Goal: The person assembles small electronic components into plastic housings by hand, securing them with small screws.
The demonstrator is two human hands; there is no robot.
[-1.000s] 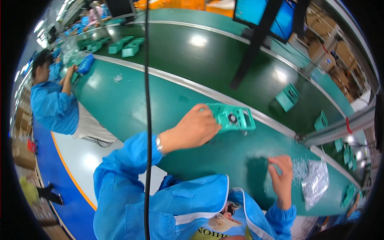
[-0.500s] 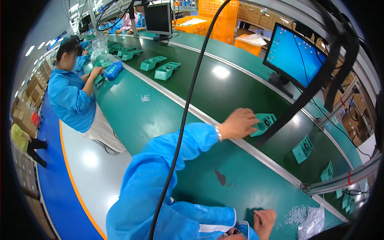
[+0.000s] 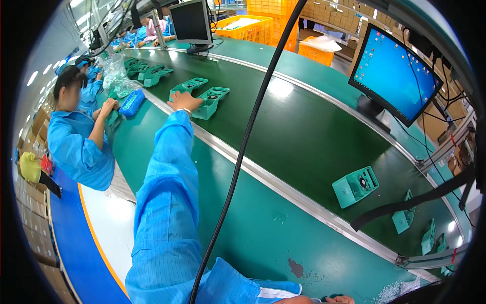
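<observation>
My left hand [image 3: 183, 102] is stretched far out over the dark green belt, fingers apart, at the near end of a teal plastic housing [image 3: 192, 84]. A second teal housing [image 3: 209, 103] with a round dark part inside lies right beside the hand. Whether the fingertips press on the first housing is hard to see. My right hand [image 3: 338, 300] lies low at the bottom edge, mostly cut off, its fingers barely showing. Further right on the belt sits a teal housing [image 3: 355, 186] with a round black part, apart from both hands.
More housings [image 3: 403, 215] lie down the belt at right. A metal rail [image 3: 283, 185] divides belt from green worktop. White granules [image 3: 397, 291] lie near the right hand. A black cable [image 3: 238, 162] hangs across the view. A co-worker in blue [image 3: 76, 142] works at left beside a blue tray [image 3: 132, 103].
My left hand has swung from the housing at right to the pair of housings at far left. The view has shifted, and my right hand is now mostly out of the picture.
</observation>
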